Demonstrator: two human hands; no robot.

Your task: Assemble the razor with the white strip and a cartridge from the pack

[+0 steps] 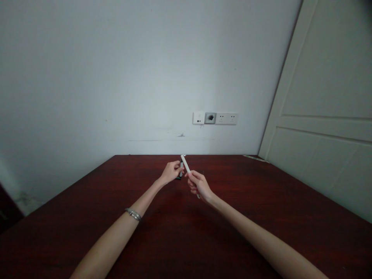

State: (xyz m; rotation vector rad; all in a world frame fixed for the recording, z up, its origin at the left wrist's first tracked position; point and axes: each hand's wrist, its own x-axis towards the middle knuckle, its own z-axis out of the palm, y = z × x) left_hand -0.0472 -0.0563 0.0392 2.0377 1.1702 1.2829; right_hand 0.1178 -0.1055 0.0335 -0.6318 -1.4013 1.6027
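Observation:
My right hand [200, 186] is wrapped round a slim white stick-like handle [185, 164]. The handle slants up and to the left, and its lower end shows below my fingers. At its upper tip a small pale part juts out to the right, too small to make out. My left hand [171, 172] pinches a small grey and dark piece [181, 169] between thumb and fingers, just left of the white handle. A green edge shows at the bottom of that piece; its kind is not clear. Both hands are above the far middle of the dark red table [186, 232].
Behind the table stands a white wall [145, 77] with a row of sockets [226, 118]. A dark plug sits in the grey-framed socket [210, 118]. At the right rises a pale panelled door [325, 97]. A thin light strip [255, 158] lies along the table's far right edge.

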